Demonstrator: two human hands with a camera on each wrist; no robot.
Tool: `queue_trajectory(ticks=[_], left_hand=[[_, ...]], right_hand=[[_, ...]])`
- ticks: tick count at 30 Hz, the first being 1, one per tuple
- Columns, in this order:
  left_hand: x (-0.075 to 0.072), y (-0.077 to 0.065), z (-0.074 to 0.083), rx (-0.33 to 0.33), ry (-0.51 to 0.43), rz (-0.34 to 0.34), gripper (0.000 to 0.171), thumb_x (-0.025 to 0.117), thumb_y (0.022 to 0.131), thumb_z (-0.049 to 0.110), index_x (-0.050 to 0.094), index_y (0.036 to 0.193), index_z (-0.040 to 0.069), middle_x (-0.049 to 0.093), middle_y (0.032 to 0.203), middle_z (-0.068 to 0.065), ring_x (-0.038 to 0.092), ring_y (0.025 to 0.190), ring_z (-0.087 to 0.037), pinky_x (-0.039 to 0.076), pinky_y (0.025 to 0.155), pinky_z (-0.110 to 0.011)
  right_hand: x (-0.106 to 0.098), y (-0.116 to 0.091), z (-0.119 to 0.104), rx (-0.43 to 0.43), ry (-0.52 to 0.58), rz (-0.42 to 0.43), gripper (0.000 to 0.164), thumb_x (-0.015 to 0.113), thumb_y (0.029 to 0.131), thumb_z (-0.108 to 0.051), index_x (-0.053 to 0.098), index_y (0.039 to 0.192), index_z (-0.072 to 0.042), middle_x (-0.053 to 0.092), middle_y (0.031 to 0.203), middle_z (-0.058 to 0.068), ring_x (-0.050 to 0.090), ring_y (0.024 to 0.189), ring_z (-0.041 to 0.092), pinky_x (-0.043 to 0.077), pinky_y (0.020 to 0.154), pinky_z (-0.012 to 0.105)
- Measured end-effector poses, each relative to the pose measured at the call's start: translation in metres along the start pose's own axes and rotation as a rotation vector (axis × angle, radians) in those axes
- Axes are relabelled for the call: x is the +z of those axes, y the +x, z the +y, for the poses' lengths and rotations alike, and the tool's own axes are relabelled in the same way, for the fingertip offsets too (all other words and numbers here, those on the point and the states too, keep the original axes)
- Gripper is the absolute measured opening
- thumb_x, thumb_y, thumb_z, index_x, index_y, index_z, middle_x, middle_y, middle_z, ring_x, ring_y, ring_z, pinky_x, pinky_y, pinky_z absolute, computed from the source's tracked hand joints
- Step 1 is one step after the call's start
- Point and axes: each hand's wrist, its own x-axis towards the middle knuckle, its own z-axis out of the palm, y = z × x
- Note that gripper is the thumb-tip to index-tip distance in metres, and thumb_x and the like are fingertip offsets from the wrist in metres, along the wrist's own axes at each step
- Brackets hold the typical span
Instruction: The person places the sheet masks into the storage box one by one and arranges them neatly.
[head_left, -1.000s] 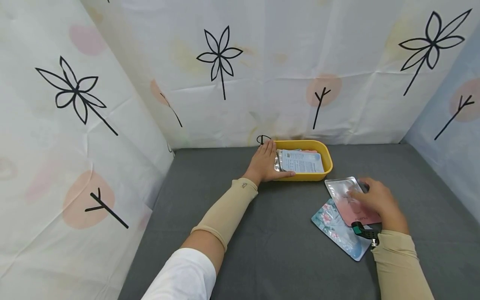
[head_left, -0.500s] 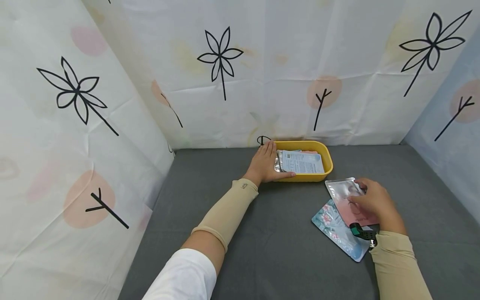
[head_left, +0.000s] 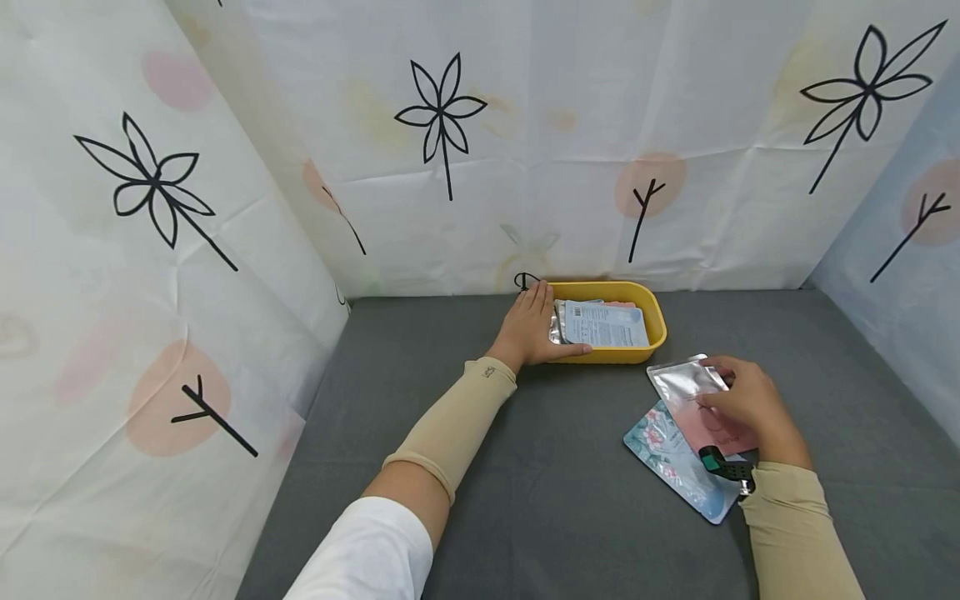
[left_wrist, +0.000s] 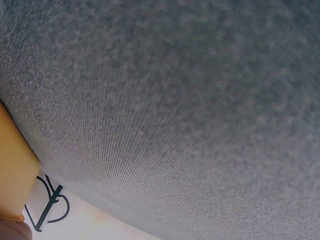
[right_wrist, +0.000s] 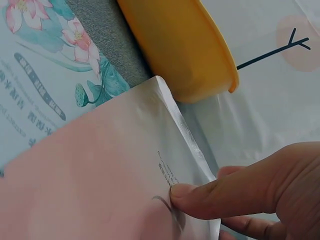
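My right hand [head_left: 746,404] pinches a pink and silver sheet mask packet [head_left: 708,421] by its right edge. In the right wrist view the thumb [right_wrist: 200,200] presses on its printed face, and other fingers are partly hidden behind it. That packet overlaps a blue floral mask packet [head_left: 675,458] lying on the table. My left hand [head_left: 528,325] rests on the left end of a yellow tub [head_left: 656,321], fingers straight and thumb stretched along the front rim. In the left wrist view only a bit of the tub's wall [left_wrist: 15,165] and a fingertip at the corner show.
Several packets lie in the tub, a light blue printed one [head_left: 606,323] uppermost. The tub stands at the back of the grey table [head_left: 525,492], near the white patterned cloth wall [head_left: 562,167]. Similar cloth hangs on both sides.
The right hand has closed its hold on the pink packet's edge and shifted slightly left. The packet's silver end has moved a little left. The left hand stays on the tub.
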Motion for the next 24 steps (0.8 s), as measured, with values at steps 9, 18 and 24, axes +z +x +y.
queue_trajectory(ticks=[9, 18, 24], left_hand=[[0.0006, -0.0009, -0.0003, -0.008, -0.012, -0.005, 0.135, 0.04, 0.082, 0.099, 0.002, 0.171, 0.005, 0.001, 0.181, -0.012, 0.001, 0.168, -0.022, 0.005, 0.137, -0.038], [-0.001, -0.0022, 0.0014, -0.004, 0.0, 0.006, 0.135, 0.041, 0.083, 0.099, 0.004, 0.171, 0.004, 0.003, 0.181, -0.013, 0.004, 0.168, -0.024, 0.007, 0.137, -0.038], [0.0007, -0.0003, 0.0011, -0.008, 0.005, 0.007, 0.135, 0.04, 0.082, 0.099, 0.004, 0.171, 0.005, 0.002, 0.181, -0.012, 0.003, 0.168, -0.024, 0.006, 0.137, -0.038]], right_hand=[[-0.0009, -0.0022, -0.0016, -0.011, 0.051, 0.008, 0.065, 0.081, 0.091, -0.016, 0.056, 0.147, 0.005, 0.05, 0.142, 0.042, 0.053, 0.123, 0.058, 0.052, 0.094, 0.069], [-0.0021, -0.0062, -0.001, -0.064, 0.099, 0.07, 0.049, 0.074, 0.099, -0.02, 0.064, 0.139, 0.006, 0.055, 0.141, 0.039, 0.053, 0.112, 0.048, 0.052, 0.082, 0.047], [-0.003, -0.0086, -0.0033, -0.035, 0.166, 0.111, 0.049, 0.068, 0.104, -0.028, 0.063, 0.14, 0.005, 0.05, 0.149, 0.039, 0.053, 0.123, 0.055, 0.053, 0.094, 0.068]])
